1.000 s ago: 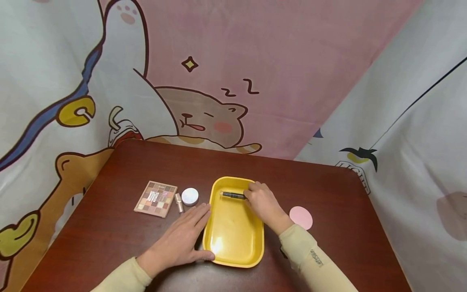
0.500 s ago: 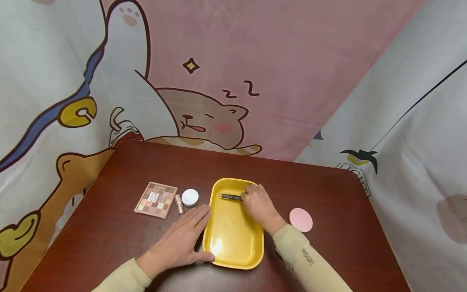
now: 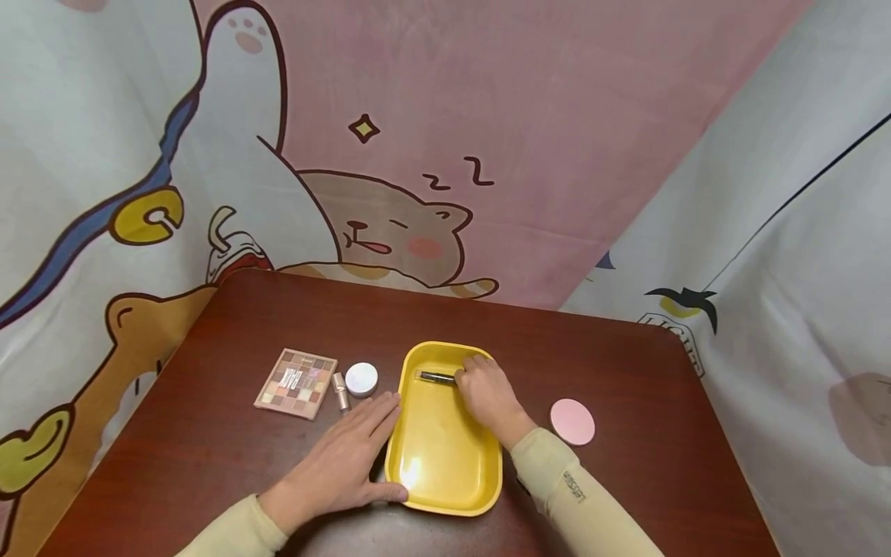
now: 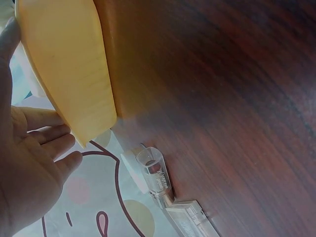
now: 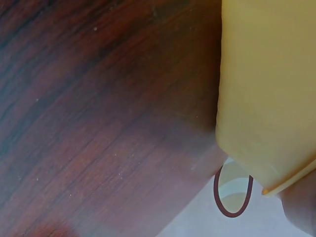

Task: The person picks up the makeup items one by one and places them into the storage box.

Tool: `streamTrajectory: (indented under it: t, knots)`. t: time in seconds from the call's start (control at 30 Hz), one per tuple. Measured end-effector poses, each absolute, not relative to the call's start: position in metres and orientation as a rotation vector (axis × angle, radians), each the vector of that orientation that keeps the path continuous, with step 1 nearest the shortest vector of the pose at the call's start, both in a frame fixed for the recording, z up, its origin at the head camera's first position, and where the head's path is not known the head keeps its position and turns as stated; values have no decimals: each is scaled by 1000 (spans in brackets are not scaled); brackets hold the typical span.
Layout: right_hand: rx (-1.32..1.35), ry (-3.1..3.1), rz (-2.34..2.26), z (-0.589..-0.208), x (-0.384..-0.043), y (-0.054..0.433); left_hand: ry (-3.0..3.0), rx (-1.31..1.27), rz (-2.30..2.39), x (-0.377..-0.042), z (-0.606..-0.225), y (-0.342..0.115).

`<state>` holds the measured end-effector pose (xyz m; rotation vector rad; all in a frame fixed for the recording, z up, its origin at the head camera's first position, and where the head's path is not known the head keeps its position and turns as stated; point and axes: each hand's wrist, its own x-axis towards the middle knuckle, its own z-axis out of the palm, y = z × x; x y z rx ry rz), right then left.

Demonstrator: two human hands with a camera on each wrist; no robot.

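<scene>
The yellow tray (image 3: 445, 464) stands on the table with its long sides running away from me. My left hand (image 3: 341, 456) lies along its left side, fingers straight and thumb at the near left corner. In the left wrist view, fingertips (image 4: 69, 165) touch the rim. My right hand (image 3: 487, 394) reaches over the right rim into the far end and pinches one end of a slim black cosmetic pen (image 3: 437, 377) with a pale tip. The pen lies crosswise, close over the tray floor. In the right wrist view the tray wall hides most of the hand.
Left of the tray are a makeup palette (image 3: 297, 383), a lipstick (image 3: 341, 391) with a clear cap, and a round white-lidded jar (image 3: 362, 380). A pink round disc (image 3: 573, 422) lies to the right on the brown table (image 3: 626, 363). A printed curtain (image 3: 529, 155) hangs behind.
My right hand has moved a little left and toward me inside the tray, carrying the pen slightly left and nearer. My left hand has stayed at the tray's side.
</scene>
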<state>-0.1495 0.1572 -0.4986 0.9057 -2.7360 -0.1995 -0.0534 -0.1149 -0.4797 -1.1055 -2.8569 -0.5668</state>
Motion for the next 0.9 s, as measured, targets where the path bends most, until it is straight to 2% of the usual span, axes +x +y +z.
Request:
streamTrajectory:
  t: [0.9]
  knots:
    - [849,-2637,49,-487,-146,165,-2854,-1107,-540,-54,-480,-114]
